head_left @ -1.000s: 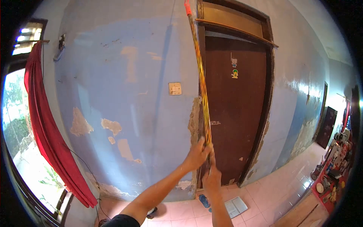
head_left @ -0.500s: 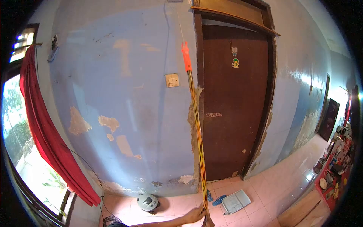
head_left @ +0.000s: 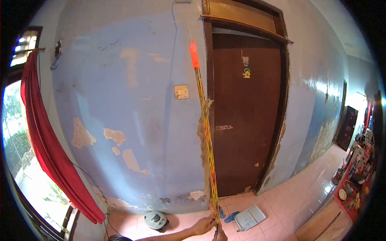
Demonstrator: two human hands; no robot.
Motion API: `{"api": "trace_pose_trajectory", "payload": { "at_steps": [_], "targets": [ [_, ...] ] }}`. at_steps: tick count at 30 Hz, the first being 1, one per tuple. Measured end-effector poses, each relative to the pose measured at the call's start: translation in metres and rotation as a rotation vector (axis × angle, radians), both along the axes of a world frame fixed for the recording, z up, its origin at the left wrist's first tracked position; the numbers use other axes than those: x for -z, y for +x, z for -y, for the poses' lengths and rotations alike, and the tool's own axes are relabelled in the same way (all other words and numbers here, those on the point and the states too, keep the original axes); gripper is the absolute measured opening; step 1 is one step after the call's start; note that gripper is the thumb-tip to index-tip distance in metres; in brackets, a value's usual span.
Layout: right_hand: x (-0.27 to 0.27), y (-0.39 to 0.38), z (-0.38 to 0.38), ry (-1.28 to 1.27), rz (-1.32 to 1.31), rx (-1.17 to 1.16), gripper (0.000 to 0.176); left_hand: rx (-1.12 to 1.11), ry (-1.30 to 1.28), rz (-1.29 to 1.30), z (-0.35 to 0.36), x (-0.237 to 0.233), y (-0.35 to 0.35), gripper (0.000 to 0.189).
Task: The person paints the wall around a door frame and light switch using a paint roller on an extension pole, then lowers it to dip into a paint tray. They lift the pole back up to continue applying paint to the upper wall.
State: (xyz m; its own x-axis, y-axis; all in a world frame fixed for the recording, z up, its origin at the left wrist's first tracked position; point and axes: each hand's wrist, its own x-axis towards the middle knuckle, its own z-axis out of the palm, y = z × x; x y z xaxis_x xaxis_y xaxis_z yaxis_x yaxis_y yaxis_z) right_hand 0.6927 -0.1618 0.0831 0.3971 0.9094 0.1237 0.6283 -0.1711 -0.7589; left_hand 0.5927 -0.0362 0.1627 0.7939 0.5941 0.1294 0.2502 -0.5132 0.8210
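Note:
A long extension pole (head_left: 207, 136) with a yellow, orange and black pattern rises from my hands along the left side of the door frame. Its red-orange end (head_left: 194, 55) carries a thin metal rod leading up to what looks like a paint roller (head_left: 183, 1), mostly cut off by the top edge. My left hand (head_left: 204, 225) comes in from the left and is closed around the pole's lower part. Just below it, my right hand (head_left: 220, 234) also grips the pole, partly cut off by the bottom edge.
Behind the pole are a peeling blue wall (head_left: 140, 100), a light switch (head_left: 181, 92) and a brown door (head_left: 247, 116). On the tiles lie a grey helmet (head_left: 155, 220), blue sandals (head_left: 231, 217) and a grey paint tray (head_left: 250, 218). A red curtain (head_left: 44, 136) hangs left; a cluttered table (head_left: 350, 193) stands right.
The pole has moved upward along the wall, its red-orange end now higher above the light switch. Both hands stay on it. My view has shifted slightly.

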Motion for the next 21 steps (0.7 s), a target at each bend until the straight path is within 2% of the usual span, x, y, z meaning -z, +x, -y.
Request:
{"api": "trace_pose_trajectory", "payload": {
  "at_steps": [2, 4, 7, 9, 11, 13, 15, 17, 19, 21],
  "targets": [
    [-0.034, -0.003, -0.031, 0.498, 0.1, 0.022, 0.046, -0.107, 0.141, 0.041, -0.024, -0.015, 0.006, 0.034],
    [-0.106, -0.002, -0.048, 0.48, 0.156, -0.028, 0.053, -0.187, 0.203, 0.168, -0.04, -0.062, 0.01, 0.029],
    [-0.171, -0.003, -0.073, 0.49, 0.033, -0.041, 0.059, -0.28, 0.184, 0.356, -0.072, -0.105, 0.023, 0.024],
    [-0.211, -0.005, -0.092, 0.524, 0.014, -0.032, 0.065, -0.352, 0.253, 0.428, -0.075, -0.162, 0.023, 0.023],
    [-0.25, -0.005, -0.106, 0.479, 0.057, -0.017, 0.066, -0.342, 0.322, 0.507, -0.082, -0.212, 0.023, 0.025],
    [-0.289, -0.007, -0.116, 0.616, 0.072, -0.045, 0.064, -0.313, 0.284, 0.606, -0.092, -0.256, 0.025, 0.026],
    [-0.334, -0.008, -0.126, 0.661, 0.038, -0.073, 0.065, -0.339, 0.374, 0.582, -0.115, -0.292, 0.028, 0.028],
    [-0.37, -0.007, -0.139, 0.662, 0.105, -0.057, 0.065, -0.272, 0.393, 0.723, -0.112, -0.34, 0.028, 0.03],
    [-0.405, -0.009, -0.146, 0.671, 0.044, -0.083, 0.063, -0.254, 0.442, 0.787, -0.117, -0.377, 0.028, 0.032],
    [-0.426, -0.01, -0.156, 0.749, 0.09, -0.072, 0.063, -0.258, 0.383, 0.755, -0.133, -0.407, 0.027, 0.031]
  ]
}}
